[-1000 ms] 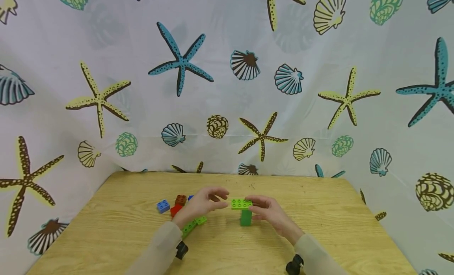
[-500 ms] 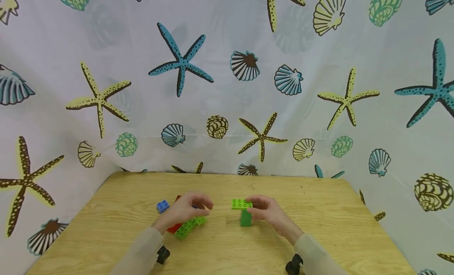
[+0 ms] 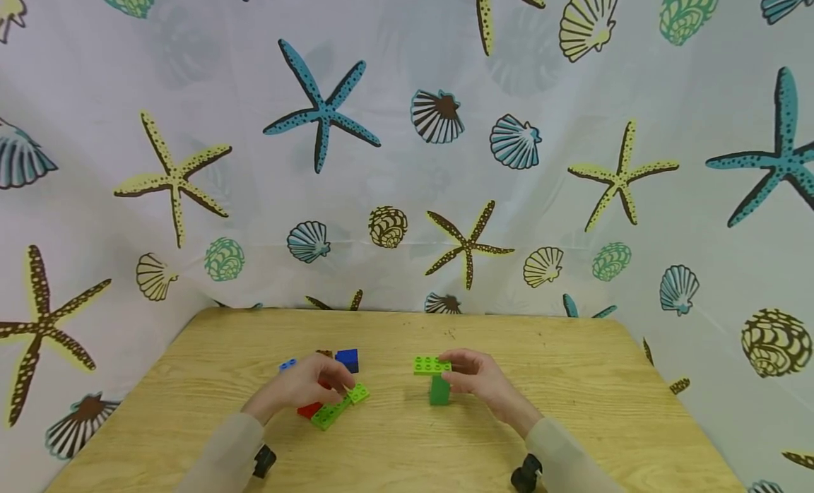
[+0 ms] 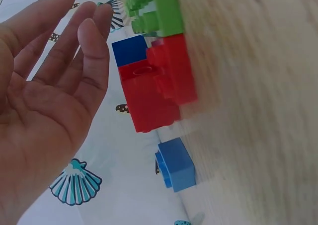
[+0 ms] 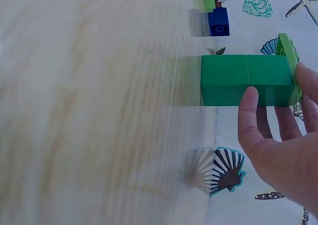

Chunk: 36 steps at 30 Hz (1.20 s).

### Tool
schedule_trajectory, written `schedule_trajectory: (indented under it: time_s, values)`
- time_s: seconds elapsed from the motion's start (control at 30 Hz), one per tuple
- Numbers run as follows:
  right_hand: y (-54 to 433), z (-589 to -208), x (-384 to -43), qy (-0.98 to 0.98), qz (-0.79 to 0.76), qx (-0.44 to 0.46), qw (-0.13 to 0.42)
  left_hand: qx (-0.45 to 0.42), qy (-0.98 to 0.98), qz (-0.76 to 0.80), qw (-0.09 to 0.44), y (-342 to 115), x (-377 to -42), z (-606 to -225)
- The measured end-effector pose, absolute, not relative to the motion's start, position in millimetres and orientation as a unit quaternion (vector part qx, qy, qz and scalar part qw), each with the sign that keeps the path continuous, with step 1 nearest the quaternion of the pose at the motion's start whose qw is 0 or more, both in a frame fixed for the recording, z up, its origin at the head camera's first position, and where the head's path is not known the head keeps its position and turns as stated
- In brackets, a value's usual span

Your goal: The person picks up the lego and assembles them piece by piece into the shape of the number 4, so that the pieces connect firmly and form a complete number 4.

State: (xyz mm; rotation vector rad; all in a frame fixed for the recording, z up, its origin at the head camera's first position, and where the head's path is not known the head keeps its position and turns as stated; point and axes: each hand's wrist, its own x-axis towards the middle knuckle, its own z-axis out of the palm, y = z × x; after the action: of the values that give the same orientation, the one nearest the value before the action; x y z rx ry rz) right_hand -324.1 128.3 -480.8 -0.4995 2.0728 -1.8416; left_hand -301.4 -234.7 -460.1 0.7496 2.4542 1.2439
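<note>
My right hand (image 3: 486, 383) holds a small upright tower, its thumb on the side and its index finger at the top. Two dark green toy bricks (image 5: 226, 81) form the column, topped by a flat light green brick (image 3: 432, 366) that overhangs to the left. Over the loose bricks at left hovers my left hand (image 3: 302, 383), fingers loosely bent and nothing in them. Beneath it lie a long light green brick (image 3: 331, 414), a small light green one (image 3: 360, 393) and a red brick (image 4: 176, 71). The left hand partly hides the pile in the head view.
Behind the left hand are a dark blue brick (image 3: 347, 360) and a brownish-red brick (image 3: 325, 353); a lighter blue brick (image 4: 178, 165) sits farther left. The wooden table (image 3: 540, 436) ends at a cloth backdrop (image 3: 394, 175) printed with shells and starfish.
My left hand has moved left and down, from beside the tower to over the loose bricks. The right hand and tower have stayed in place.
</note>
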Motion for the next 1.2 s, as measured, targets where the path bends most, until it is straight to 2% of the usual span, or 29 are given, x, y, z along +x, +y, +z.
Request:
schedule_trajectory:
  time_s: [0.23,0.57,1.0,1.2]
  values:
    - [129,-480,-323,0.728,-0.644,-0.173,0.162,0.254,0.863,0.414,0.141,-239,-293,-462]
    - [128,-482,-325,0.728,-0.643,-0.175,0.162,0.266,0.892,0.349,0.106,-239,-287,-472]
    - [129,-481,-325,0.725,-0.645,-0.175,0.167,0.216,0.903,0.352,0.116,-228,-286,-474]
    - [130,-481,-326,0.725,-0.645,-0.174,0.169,0.217,0.911,0.336,0.104,-228,-283,-474]
